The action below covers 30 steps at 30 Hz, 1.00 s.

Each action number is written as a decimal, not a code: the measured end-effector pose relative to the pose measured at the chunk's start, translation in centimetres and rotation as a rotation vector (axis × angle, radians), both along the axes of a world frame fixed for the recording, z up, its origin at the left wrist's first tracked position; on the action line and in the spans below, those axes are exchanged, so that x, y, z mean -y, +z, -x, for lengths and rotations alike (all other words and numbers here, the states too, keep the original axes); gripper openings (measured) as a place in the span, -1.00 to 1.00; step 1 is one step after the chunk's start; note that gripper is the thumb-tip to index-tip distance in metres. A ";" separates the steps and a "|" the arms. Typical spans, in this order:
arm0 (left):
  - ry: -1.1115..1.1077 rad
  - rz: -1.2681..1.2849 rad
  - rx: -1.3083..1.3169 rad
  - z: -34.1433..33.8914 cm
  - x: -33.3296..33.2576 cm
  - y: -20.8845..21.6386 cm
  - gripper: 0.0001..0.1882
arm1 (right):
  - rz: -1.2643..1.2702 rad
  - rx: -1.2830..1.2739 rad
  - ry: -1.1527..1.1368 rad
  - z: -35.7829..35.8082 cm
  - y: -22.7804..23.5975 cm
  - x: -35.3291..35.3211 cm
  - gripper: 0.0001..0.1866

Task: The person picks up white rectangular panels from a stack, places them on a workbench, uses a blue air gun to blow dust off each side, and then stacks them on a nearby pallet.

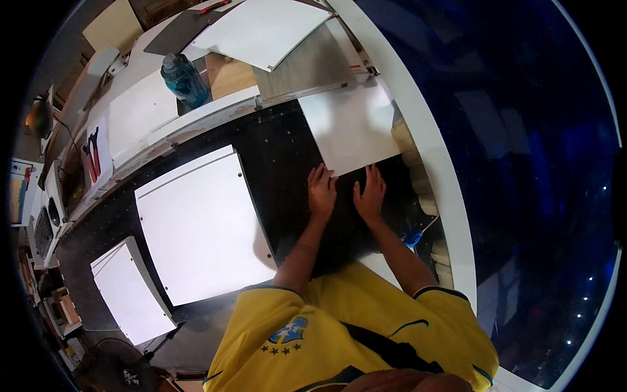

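A white panel point(356, 134) lies flat on the black work surface point(281, 147) in front of me, with shadows across it. At its near left corner is my left hand point(322, 191), fingers stretched forward and the fingertips touching or almost touching the corner. My right hand point(370, 196) is at the panel's near edge, its fingers extended and the thumb apart. Neither hand is wrapped round anything. To the left lies a stack of large white panels point(202, 225) with small dark holes near the corners. Beyond it sits a smaller stack of narrow white panels point(129, 291).
A raised machine rail point(215, 112) crosses beyond the black surface. Past it stand a blue bottle point(185, 81), red-handled pliers point(93, 157) and a large white sheet point(268, 29). A white curved edge point(450, 189) runs along the right. A small blue object point(412, 237) lies near my right forearm.
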<state>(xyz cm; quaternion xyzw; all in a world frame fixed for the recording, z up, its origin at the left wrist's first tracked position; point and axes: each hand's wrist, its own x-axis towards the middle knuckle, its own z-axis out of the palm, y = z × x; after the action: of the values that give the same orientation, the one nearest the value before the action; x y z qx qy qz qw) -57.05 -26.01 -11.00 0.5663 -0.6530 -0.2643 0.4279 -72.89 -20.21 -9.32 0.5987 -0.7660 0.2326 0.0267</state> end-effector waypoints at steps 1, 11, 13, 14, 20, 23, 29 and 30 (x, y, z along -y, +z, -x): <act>-0.030 -0.003 0.009 0.2 0.1 -0.2 -0.75 | -0.007 -0.004 0.001 0.0 0.0 0.1 -0.29; -0.081 0.017 -0.024 0.0 0.2 0.1 -0.72 | -0.011 -0.057 0.025 -0.3 -0.2 0.1 -0.28; -0.086 0.000 -0.015 -0.1 0.4 0.5 -0.70 | -0.003 -0.066 0.022 -0.1 -0.4 0.0 -0.28; -0.092 -0.019 0.000 -0.1 0.4 0.7 -0.68 | 0.007 -0.068 0.023 0.0 -0.5 -0.1 -0.29; -0.052 0.080 0.047 -1.0 0.7 0.8 -0.69 | 0.018 0.004 0.044 -0.5 -0.3 -0.1 -0.29; -0.072 0.062 0.110 -0.6 0.1 1.2 -0.60 | 0.031 0.100 0.064 0.3 -0.6 -1.1 -0.31; 0.048 0.144 0.138 -1.2 -0.7 3.1 -0.40 | 0.105 0.591 0.053 -2.3 -0.5 -8.2 -0.64; 0.057 0.153 0.134 -1.2 -0.4 2.9 -0.40 | 0.121 0.694 0.063 -3.2 -0.3 -10.2 -0.72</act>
<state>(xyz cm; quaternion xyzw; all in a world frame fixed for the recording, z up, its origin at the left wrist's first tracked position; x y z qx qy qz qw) -55.82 -25.58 -8.08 0.5666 -0.6821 -0.1631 0.4325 -69.73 -9.96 -9.64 0.5046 -0.6956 0.4676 -0.2068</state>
